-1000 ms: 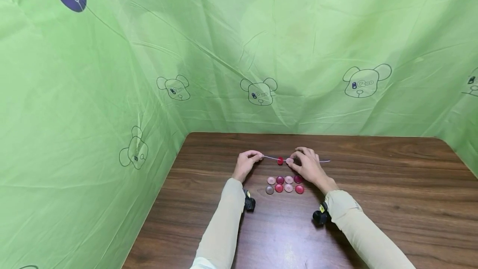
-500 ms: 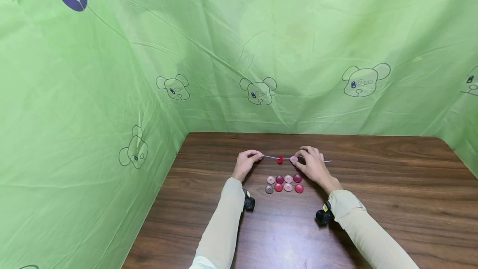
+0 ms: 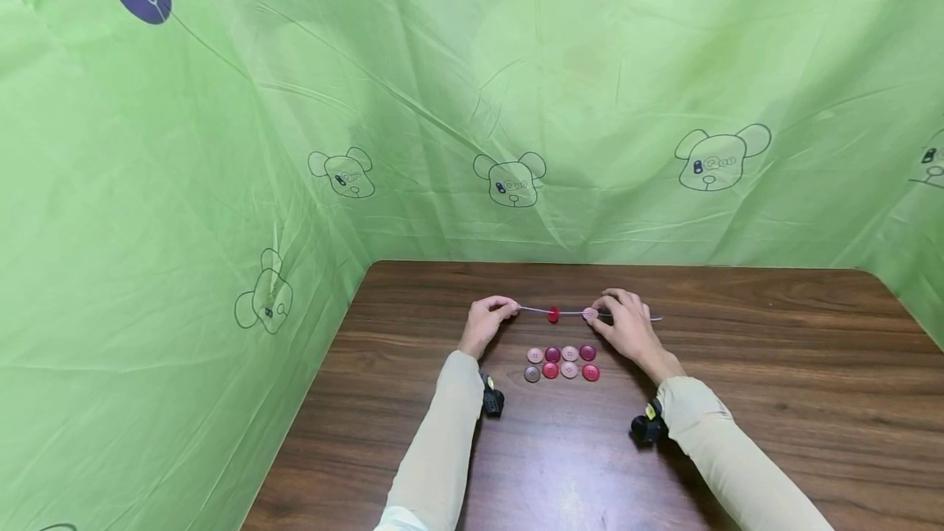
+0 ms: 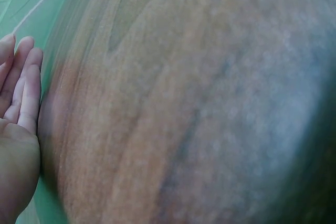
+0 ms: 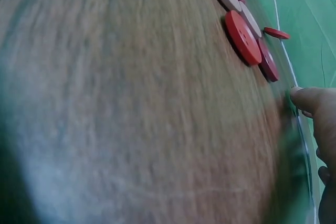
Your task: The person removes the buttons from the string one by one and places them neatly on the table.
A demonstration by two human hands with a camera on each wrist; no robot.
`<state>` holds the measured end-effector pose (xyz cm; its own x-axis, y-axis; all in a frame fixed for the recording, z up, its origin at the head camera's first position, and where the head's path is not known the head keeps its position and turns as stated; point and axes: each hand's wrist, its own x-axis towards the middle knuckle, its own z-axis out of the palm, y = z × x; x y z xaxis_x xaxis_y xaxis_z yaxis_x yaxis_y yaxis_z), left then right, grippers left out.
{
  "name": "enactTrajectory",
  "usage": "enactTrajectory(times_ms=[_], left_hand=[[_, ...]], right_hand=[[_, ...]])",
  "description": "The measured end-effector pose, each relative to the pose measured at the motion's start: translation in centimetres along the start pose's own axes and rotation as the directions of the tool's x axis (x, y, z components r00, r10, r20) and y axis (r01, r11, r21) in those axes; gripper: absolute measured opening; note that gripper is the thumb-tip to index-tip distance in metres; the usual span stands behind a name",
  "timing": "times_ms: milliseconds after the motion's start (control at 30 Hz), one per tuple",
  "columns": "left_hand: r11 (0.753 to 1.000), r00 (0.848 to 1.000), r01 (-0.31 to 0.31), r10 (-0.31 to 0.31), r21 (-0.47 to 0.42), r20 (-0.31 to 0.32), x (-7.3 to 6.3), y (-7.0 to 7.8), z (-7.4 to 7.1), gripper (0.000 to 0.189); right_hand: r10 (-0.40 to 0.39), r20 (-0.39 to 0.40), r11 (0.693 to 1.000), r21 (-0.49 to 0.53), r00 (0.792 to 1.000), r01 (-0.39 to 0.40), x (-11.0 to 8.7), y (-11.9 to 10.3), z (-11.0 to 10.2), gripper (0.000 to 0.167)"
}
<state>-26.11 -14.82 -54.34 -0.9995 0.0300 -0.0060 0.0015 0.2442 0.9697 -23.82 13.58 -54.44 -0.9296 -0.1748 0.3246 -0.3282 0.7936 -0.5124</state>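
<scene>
In the head view my left hand (image 3: 488,323) pinches the left end of a thin pale string (image 3: 534,310) between thumb and fingertip. A red button (image 3: 553,315) is threaded on the string, near the middle of the stretch between my hands. My right hand (image 3: 627,324) pinches a pink button (image 3: 590,314) that sits on the string to the right of the red one. Beyond that hand the string's loose end sticks out. The right wrist view shows my right thumb (image 5: 310,98) at the taut string; the pink button is hidden there.
Closer to my body than the string, several pink, red, dark red and grey buttons (image 3: 569,369) lie in two rows on the brown wooden table (image 3: 413,310). A green printed sheet (image 3: 612,211) stands behind the table and along its left side.
My right hand has moved right along with the pink button, widening its gap from the red button. The string's loose end has shifted slightly right. My left hand has stayed in place.
</scene>
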Motion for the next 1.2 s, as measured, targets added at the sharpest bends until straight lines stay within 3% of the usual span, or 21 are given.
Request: enactTrajectory(times_ms=[1200], left_hand=[[1.0, 1.0, 0.004, -0.004, -0.017, 0.003, -0.2, 0.4, 0.0, 0.012]], right_hand=[[0.034, -0.084, 0.999, -0.012, 0.996, -0.035, -1.1, 2.9, -1.9, 0.027]])
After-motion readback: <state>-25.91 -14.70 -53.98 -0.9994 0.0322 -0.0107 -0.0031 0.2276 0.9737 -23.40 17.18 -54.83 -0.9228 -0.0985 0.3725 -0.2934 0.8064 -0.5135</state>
